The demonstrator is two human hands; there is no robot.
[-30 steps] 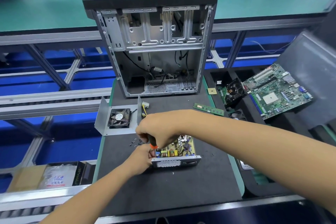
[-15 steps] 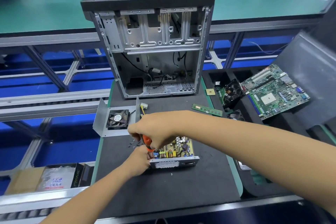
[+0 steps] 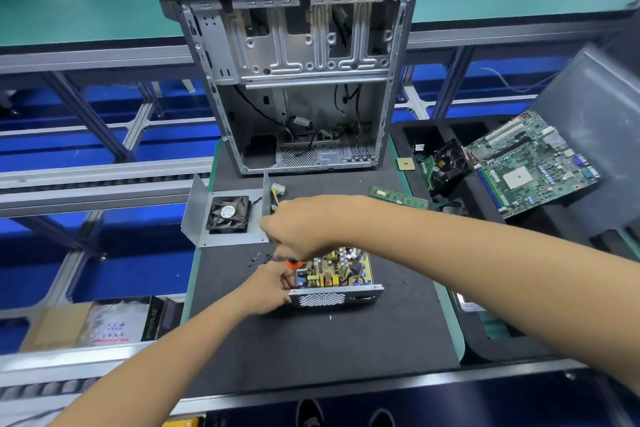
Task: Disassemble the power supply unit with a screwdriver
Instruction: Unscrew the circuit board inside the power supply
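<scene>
The power supply unit [image 3: 337, 296] lies open on the black mat, its yellow circuit board [image 3: 341, 270] exposed above a perforated metal wall. My right hand [image 3: 299, 227] grips a screwdriver with an orange collar [image 3: 293, 264], held upright over the unit's left corner. My left hand [image 3: 268, 289] holds that left corner, fingers curled against the wall. The tip of the screwdriver is hidden between my hands. The unit's removed cover with its black fan [image 3: 228, 213] lies to the upper left, and a few small black screws [image 3: 258, 257] lie beside it.
An empty computer case [image 3: 298, 80] stands upright at the back of the mat. A RAM stick [image 3: 398, 197] lies to the right. A black foam tray [image 3: 460, 191] holds a motherboard [image 3: 530, 163], a cooler fan and a CPU chip. Boxes sit low on the left.
My right hand with the screwdriver has shifted slightly over the unit's left corner. My left hand stays on the unit.
</scene>
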